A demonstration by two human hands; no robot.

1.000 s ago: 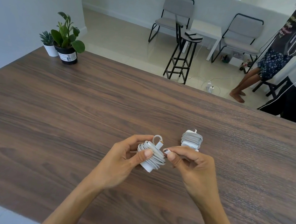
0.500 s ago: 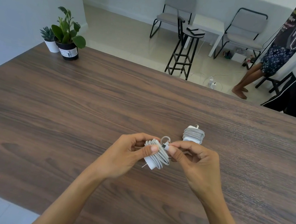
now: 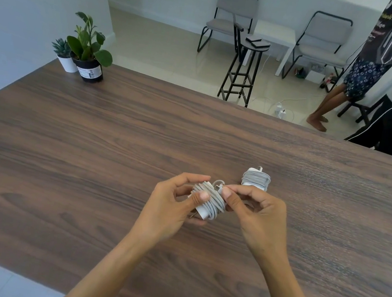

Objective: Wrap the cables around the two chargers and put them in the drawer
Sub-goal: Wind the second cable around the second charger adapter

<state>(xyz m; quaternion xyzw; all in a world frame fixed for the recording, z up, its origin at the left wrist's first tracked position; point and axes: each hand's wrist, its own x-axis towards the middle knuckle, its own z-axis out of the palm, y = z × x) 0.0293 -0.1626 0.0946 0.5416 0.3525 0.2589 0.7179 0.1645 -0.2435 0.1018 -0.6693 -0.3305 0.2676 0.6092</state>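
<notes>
- Chargers first: the near charger [image 3: 207,203] is held above the wooden table [image 3: 89,159], between your two hands, with its grey cable [image 3: 216,201] coiled many times around the white body.
- Your left hand [image 3: 172,210] grips that charger, thumb pressed across the front of the coils and the other fingers curled behind it.
- Your right hand [image 3: 258,216] pinches the loose end of the cable at the top of the coil, thumb and forefinger closed tight on the small plug end [image 3: 219,189]; the remaining fingers are curled in.
- A short loop of cable stands up just above the coil, right beside your right thumb.
- The second charger [image 3: 256,180] lies on the table just beyond your right hand, apart from it, with its own cable wound round its body.
- Two potted plants [image 3: 86,49] stand close together at the far left corner of the table.
- Past the far edge of the table you can see a tall black stool [image 3: 244,67], two grey chairs [image 3: 232,16] against the wall, and two people standing at the far right.
- No drawer shows in this view.
</notes>
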